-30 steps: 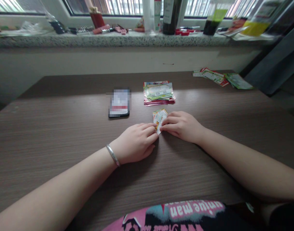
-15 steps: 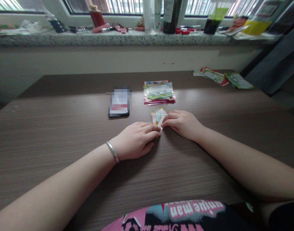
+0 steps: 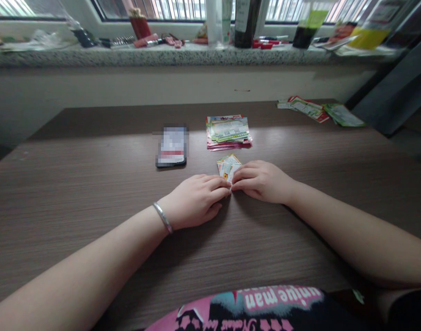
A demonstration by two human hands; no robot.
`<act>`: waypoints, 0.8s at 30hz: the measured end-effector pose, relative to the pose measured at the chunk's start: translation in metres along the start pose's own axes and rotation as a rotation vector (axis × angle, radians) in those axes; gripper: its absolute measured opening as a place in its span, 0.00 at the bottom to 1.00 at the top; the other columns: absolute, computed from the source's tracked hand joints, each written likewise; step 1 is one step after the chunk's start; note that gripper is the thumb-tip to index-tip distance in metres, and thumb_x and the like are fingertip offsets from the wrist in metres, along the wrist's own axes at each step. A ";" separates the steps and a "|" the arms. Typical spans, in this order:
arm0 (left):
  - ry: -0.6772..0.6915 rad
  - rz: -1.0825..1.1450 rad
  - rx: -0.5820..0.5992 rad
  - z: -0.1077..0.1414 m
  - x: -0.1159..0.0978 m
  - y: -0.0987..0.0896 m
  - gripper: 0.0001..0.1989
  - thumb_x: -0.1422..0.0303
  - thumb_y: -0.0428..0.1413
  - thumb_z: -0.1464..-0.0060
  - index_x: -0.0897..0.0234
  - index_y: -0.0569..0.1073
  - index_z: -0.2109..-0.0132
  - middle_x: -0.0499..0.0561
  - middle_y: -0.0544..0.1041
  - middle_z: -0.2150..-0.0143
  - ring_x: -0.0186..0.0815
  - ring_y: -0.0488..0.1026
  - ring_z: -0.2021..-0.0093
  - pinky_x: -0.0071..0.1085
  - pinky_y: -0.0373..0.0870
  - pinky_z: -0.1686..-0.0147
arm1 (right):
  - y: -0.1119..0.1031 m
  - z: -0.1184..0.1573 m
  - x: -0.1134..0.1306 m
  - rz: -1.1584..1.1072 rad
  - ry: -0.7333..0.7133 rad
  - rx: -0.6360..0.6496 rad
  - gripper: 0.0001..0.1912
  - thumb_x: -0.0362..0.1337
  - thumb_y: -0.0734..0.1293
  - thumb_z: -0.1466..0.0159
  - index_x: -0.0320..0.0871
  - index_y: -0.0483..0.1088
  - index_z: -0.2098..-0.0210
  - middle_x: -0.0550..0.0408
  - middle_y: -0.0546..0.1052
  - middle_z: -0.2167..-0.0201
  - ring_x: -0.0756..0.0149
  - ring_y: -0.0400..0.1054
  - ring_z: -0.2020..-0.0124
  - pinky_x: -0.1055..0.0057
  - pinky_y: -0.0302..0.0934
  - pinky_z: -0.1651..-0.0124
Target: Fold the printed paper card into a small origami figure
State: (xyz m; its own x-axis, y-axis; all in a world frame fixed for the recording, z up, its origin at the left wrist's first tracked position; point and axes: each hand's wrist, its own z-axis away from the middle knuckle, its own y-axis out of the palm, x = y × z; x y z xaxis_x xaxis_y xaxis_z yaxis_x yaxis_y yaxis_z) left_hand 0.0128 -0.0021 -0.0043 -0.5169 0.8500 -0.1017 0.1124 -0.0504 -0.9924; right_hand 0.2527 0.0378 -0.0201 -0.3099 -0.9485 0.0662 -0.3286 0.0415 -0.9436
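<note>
Small printed paper piece (image 3: 228, 166) found flat on the tabletop (image 3: 93, 184), just in front of a stack of similar leaflets (image 3: 228, 132); it appears folded, colourful, print too small to be read. Its near edge is pinched and pressed by the fingertips of both hands: left hand (image 3: 193, 201), bracelet (image 3: 162, 217) at the wrist, curled with fingers on the paper; right hand (image 3: 262, 180) likewise closed on the edge. The piece is judged light, thin, easily creased or torn, likely glossy and apt to slide; best held at edges or corners. Phone (image 3: 171, 147) lies left of the stack, screen blurred. More leaflets (image 3: 317, 110) lie far right. On the shirt (image 3: 265, 303), inverted lettering ending "man" can be made out.
</note>
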 end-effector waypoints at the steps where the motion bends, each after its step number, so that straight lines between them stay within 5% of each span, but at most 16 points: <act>1: -0.002 0.002 0.000 0.000 0.000 0.000 0.17 0.69 0.50 0.42 0.64 0.70 0.46 0.53 0.70 0.42 0.41 0.68 0.45 0.40 0.66 0.43 | -0.001 0.000 0.001 0.024 -0.011 0.010 0.12 0.36 0.59 0.33 0.45 0.74 0.58 0.52 0.78 0.57 0.65 0.69 0.56 0.66 0.60 0.55; 9: -0.002 -0.002 -0.016 0.001 0.000 0.000 0.17 0.69 0.50 0.42 0.63 0.70 0.46 0.53 0.71 0.43 0.41 0.69 0.45 0.41 0.66 0.43 | -0.006 -0.003 0.002 0.204 -0.098 0.107 0.12 0.37 0.58 0.31 0.47 0.72 0.55 0.53 0.77 0.56 0.65 0.67 0.55 0.67 0.59 0.57; 24: 0.046 0.017 -0.044 0.002 0.005 0.003 0.15 0.71 0.49 0.41 0.61 0.72 0.49 0.55 0.71 0.44 0.41 0.68 0.45 0.41 0.66 0.43 | -0.012 0.000 -0.005 0.200 -0.005 0.112 0.14 0.31 0.60 0.34 0.49 0.73 0.54 0.54 0.74 0.50 0.63 0.66 0.55 0.67 0.60 0.59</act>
State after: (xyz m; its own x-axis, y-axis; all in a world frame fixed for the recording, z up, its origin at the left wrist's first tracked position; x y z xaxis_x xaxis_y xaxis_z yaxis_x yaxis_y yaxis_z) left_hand 0.0089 0.0004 -0.0080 -0.4750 0.8725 -0.1145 0.1590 -0.0429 -0.9863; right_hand 0.2580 0.0419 -0.0094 -0.3540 -0.9265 -0.1276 -0.1595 0.1942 -0.9679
